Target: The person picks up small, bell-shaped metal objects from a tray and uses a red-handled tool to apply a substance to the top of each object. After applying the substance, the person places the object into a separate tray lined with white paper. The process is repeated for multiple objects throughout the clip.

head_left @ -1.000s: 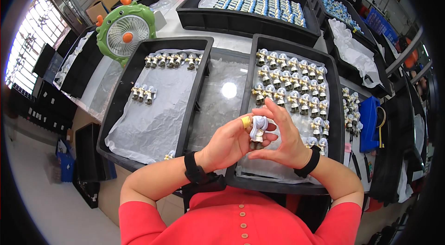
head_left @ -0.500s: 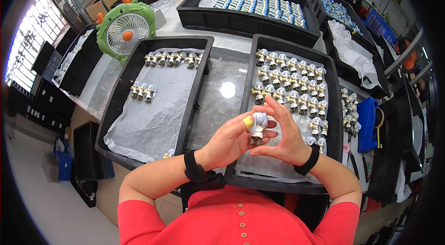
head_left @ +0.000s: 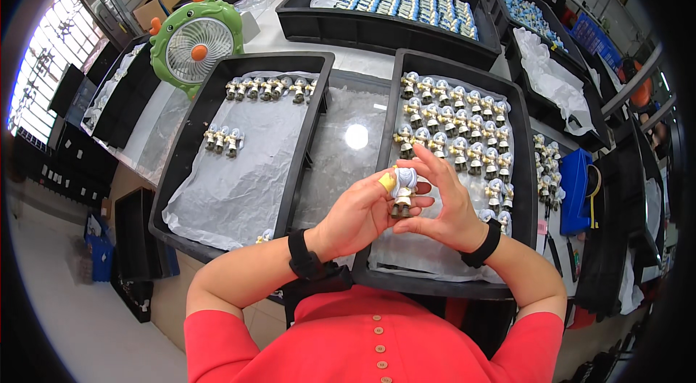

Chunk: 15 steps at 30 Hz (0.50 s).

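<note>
Between the thumb and fingers of my left hand (head_left: pixel 359 213) is a small figurine (head_left: pixel 404 191) with pale hair, white and gold clothes and dark boots, held upright. A yellow cover (head_left: pixel 388 182) sits on that thumb. My right hand (head_left: pixel 453 213) curves round the figurine's other side with thumb and fingers apart. Its fingertips are close to the head and its thumb is near the boots; whether they touch it I cannot tell. Below the hands, the right black tray (head_left: pixel 388 129) holds rows of similar figurines (head_left: pixel 457 122) on white paper.
The left black tray (head_left: pixel 161 194) has a row of figurines (head_left: pixel 264 88) at its far end and a small group (head_left: pixel 223 140) by its left side. Behind stand a green fan (head_left: pixel 196 46) and a large tray (head_left: pixel 384 35) of blue and white pieces. A blue bin (head_left: pixel 575 191) is at right.
My right hand's fingers have drawn in closer to the figurine's head. The figurine has shifted slightly up in my left hand's hold. At the far edge, another person's hands have moved into view.
</note>
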Tool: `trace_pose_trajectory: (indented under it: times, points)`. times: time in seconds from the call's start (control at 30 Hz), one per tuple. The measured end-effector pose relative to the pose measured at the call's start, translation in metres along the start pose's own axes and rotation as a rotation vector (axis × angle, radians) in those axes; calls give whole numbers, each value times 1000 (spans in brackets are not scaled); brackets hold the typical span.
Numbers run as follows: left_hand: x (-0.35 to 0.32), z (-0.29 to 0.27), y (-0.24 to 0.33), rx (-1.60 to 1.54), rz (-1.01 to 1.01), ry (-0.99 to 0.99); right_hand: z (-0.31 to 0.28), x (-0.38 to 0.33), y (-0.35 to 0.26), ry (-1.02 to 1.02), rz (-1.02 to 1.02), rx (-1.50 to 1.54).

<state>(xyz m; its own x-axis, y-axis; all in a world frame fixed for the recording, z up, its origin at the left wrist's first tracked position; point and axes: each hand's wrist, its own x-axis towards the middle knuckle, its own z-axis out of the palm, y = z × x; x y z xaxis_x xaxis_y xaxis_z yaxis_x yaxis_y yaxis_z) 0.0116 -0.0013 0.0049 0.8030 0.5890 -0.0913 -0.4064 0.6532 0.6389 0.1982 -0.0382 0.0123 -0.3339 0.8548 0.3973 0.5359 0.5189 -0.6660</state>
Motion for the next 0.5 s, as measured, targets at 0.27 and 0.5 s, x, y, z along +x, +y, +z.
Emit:
trace_pose_trajectory:
  times: [0.27,0.5]
  points:
    - [0,-1,0,-4,-9,9,6,-1,2,60,23,111]
    - [1,-2,-1,-62,-14,-7,4,-1,1,55,36,123]
